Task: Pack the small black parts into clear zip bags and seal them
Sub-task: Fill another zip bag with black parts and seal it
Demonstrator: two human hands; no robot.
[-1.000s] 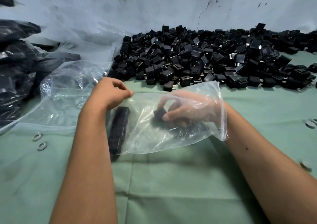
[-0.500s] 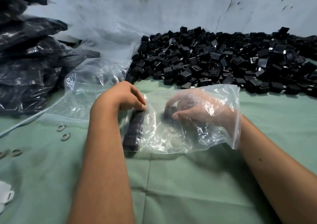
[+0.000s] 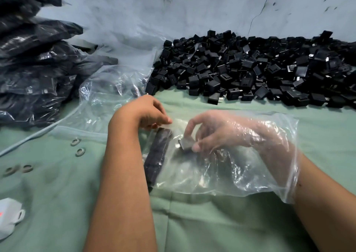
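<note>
Inside the crinkled clear plastic zip bag [image 3: 221, 167] on the green desk [image 3: 202, 222], the right hand [image 3: 217, 132] pinches a small black boxy part [image 3: 185, 142]; the left hand [image 3: 146, 113] pinches the bag's left edge. A loose pinch could let the row of black parts [image 3: 157, 155] topple.

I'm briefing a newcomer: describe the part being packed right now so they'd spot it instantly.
Start at the big heap of black parts, then come nearer to the clear plastic bag. Unlike the black row already inside, this small black part is pinched by the right hand.
</note>
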